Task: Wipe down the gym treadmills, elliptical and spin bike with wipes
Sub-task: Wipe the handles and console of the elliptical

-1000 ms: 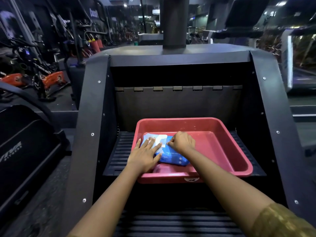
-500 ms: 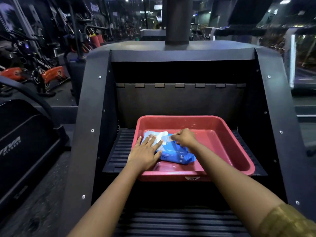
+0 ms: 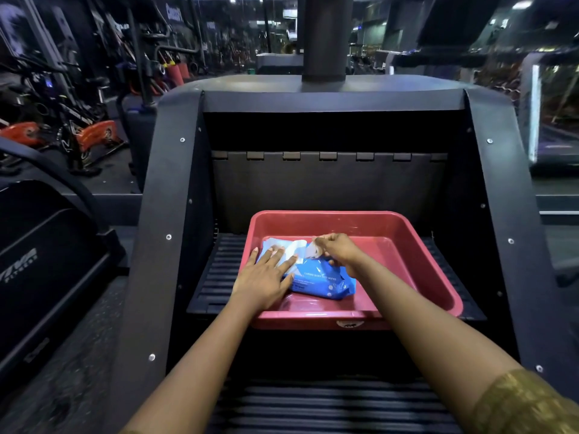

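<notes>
The blue soft-plastic pack of wet wipes (image 3: 322,281) lies at the near left of a red rectangular plastic tray (image 3: 438,270) on a dark gym machine's ribbed step (image 3: 216,274). The left hand (image 3: 266,278) presses flat on it, fingers spread; the right hand (image 3: 340,249) pinches a white sheet (image 3: 311,250) at its opening. If that pressure slackens, the pack may lift with the pull, or wipes bunch.
</notes>
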### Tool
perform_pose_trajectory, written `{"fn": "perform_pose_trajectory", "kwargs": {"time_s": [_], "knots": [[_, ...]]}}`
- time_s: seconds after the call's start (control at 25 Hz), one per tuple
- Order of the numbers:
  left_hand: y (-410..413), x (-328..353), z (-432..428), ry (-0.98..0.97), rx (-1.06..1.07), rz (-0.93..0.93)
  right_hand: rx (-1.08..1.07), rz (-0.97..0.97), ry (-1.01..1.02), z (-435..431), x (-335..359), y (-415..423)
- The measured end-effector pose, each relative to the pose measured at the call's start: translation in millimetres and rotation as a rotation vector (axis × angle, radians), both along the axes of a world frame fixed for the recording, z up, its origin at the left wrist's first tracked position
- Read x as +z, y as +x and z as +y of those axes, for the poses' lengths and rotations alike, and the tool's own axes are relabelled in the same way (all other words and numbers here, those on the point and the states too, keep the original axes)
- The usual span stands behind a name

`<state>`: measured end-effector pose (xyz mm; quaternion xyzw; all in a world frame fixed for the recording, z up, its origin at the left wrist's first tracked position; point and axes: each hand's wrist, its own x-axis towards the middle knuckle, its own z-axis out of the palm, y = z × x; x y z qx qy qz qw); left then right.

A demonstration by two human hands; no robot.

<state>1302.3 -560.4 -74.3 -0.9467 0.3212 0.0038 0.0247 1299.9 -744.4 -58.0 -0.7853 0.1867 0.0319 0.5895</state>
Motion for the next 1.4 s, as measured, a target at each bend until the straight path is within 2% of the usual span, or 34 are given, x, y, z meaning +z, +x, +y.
{"fn": "perform_pose_trajectory", "kwargs": {"time_s": [0.2,0.36,0.56,0.76,0.88,0.96,1.08,1.24,1.4], "knots": [[0.8,-1.9,1.0,0.001,-0.002,0.007,-0.12,-0.143,-0.071,-9.1,-4.4,0.2],[2.0,-1.0,-0.1,0.003,-0.005,0.015,-0.242,-0.302,-0.015,-14.1,4.8,-15.4],[1.4,-1.7,1.0,-0.003,-0.002,0.026,-0.347,-0.439,0.19,-15.0,14.9,-47.5],[-2.0,9.8,2.5,-0.174,-0.066,0.139,-0.388,-0.491,0.311,-10.7,29.4,-78.7],[-7.0,11.2,-6.6,-0.378,-0.13,0.268,-0.404,-0.502,0.225,-9.0,29.6,-92.2],[-6.6,6.9,-17.3,-0.407,-0.145,0.337,-0.429,-0.488,0.158,-9.3,25.4,-99.6],[-4.5,-0.2,-26.4,-0.406,-0.113,0.403,-0.483,-0.414,0.206,-6.0,20.8,-106.9],[-11.2,2.2,-22.8,-0.409,-0.13,0.295,-0.466,-0.292,0.348,5.0,21.1,-115.5],[-35.1,9.2,-10.2,-0.628,-0.193,0.205,-0.411,-0.207,0.389,19.9,30.0,-143.9]]}}
